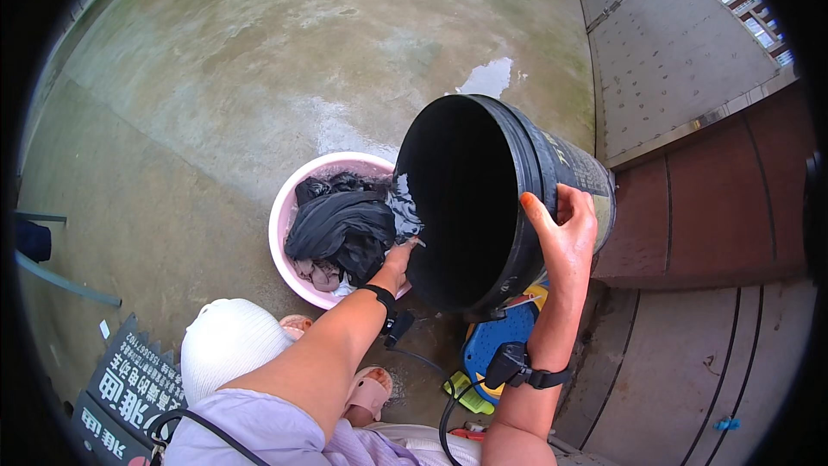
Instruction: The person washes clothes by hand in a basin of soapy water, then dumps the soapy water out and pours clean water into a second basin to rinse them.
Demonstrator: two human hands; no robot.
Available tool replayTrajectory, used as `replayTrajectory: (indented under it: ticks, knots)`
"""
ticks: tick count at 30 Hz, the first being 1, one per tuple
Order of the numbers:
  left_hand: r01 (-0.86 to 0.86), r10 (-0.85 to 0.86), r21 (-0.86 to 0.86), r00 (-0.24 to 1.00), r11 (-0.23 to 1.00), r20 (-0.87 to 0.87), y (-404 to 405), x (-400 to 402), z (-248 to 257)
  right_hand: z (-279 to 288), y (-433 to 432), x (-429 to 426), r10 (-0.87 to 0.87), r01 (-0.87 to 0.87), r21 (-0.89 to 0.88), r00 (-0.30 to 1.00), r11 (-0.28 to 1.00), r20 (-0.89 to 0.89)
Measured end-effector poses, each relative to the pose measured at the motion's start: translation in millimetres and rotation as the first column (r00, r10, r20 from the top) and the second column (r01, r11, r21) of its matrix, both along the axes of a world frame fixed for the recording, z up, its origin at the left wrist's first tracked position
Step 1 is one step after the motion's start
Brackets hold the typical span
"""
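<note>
A large black plastic bucket (540, 162) is tipped on its side, its dark mouth facing the pink basin (279, 255). Water (406, 210) runs over the bucket's lip into the basin. Wet dark clothes (336, 226) fill the basin, with a paler piece of cloth (320, 274) at the near side. My left hand (401, 257) holds the lip at its lower left, fingers partly hidden. On the opposite side, my right hand (569, 223) grips the bucket near its rim, thumb over the edge. Both wrists wear black straps.
Wet concrete floor (259, 77) spreads beyond the basin. A blue plastic item (501, 336) and a yellow-green bottle (469, 393) lie below the bucket. Brown panels (705, 207) stand at right. A dark printed board (123, 395) lies at lower left. A black cable (446, 427) hangs near my right arm.
</note>
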State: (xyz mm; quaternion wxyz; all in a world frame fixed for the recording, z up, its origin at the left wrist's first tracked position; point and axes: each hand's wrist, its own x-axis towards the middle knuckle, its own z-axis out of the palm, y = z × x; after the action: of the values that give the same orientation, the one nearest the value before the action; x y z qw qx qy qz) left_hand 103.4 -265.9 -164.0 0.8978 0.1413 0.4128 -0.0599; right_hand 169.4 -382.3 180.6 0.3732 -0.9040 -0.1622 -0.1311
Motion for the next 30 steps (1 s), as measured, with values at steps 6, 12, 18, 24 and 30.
replayTrajectory:
  ticks: [6, 12, 18, 24, 30]
  knots:
    - [-0.012, 0.011, 0.182, 1.0, 0.983, 0.007, -13.8, -3.1, 19.8, -1.0, -7.8, -0.3, -0.004, 0.004, 0.002, 1.0, 1.0, -0.001]
    - [0.048, -0.041, 0.101, 0.997, 0.994, -0.071, 4.7, -5.9, 1.1, 2.9, 2.9, -9.6, 0.04, -0.039, 0.06, 0.999, 0.997, -0.021]
    - [0.003, -0.001, 0.215, 1.0, 0.977, -0.013, -5.4, -9.5, 19.3, 1.6, -7.1, -8.7, 0.04, -0.038, 0.088, 0.999, 0.995, -0.021]
    - [-0.014, 0.018, 0.113, 0.999, 0.994, -0.035, -3.1, -3.0, 14.8, -3.7, -28.5, 15.3, 0.062, -0.051, 0.187, 0.997, 0.981, -0.055]
    - [-0.137, 0.138, 0.173, 0.99, 0.975, 0.006, -22.9, -3.4, 24.8, -9.2, -45.1, 40.2, 0.057, -0.049, 0.229, 0.998, 0.972, -0.03]
